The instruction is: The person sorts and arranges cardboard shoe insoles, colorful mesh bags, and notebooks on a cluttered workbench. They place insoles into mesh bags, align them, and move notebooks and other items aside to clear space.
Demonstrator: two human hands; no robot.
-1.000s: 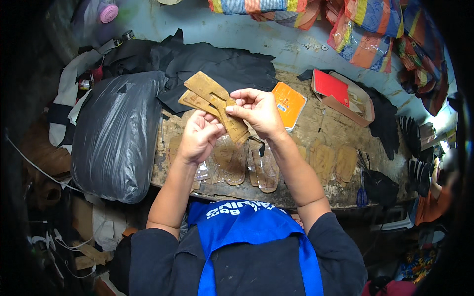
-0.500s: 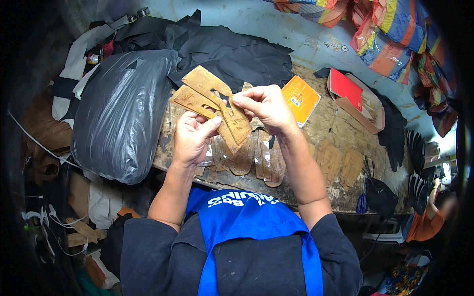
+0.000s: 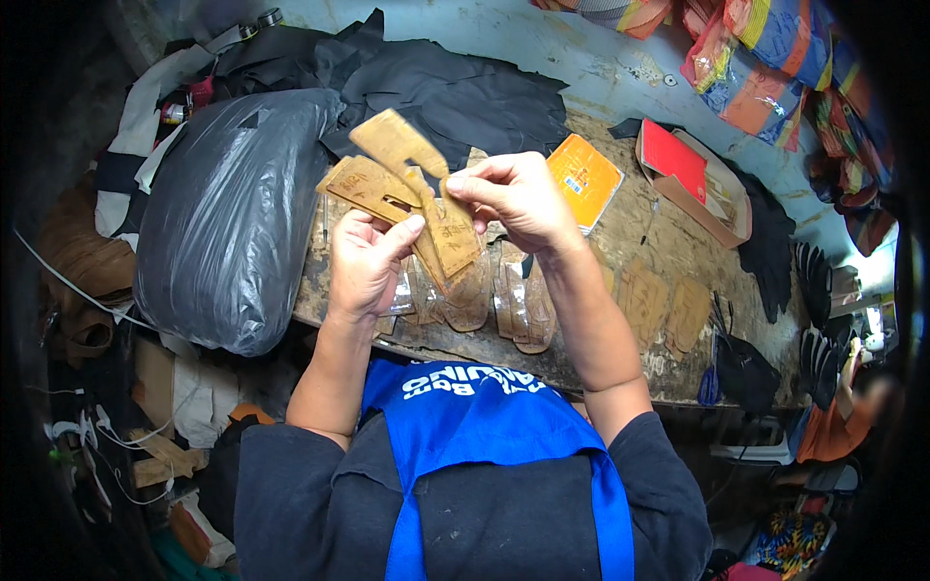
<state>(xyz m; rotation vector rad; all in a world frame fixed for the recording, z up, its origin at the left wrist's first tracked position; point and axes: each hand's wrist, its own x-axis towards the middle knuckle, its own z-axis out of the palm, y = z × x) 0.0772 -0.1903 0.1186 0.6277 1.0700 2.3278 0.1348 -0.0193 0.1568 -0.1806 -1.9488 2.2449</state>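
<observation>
The left hand [image 3: 363, 266] is clamped on the lower pieces [image 3: 373, 184], tan and slotted, with its thumb laid on top and its fingers beneath. Just beside it, the right hand [image 3: 513, 203] has thumb and fingertips pinched together on the narrow end of the upper piece [image 3: 392, 140], whose wide end points up and left, past the left hand. All these pieces are held in the air above the desk [image 3: 625, 228], fanned and overlapping between the hands; how many there are I cannot tell.

The step in hand looks like spreading or parting the pieces, perhaps to look them over. To part them further, the left hand would need to hold the lower pieces firm while the right hand draws the upper piece clear, watching that the slots do not catch on one another.

Below the hands on the desk lie more flat tan shapes [image 3: 523, 300], some with a clear, shiny cover; others [image 3: 644, 300] lie right of the right forearm. Just right of the right hand is an orange notebook [image 3: 586, 184], and farther right a red book [image 3: 675, 163] at an open box [image 3: 741, 218]. Left of the left hand bulges a black bag [image 3: 237, 223]; beyond both hands, black sheets [image 3: 455, 97] lie heaped.
</observation>
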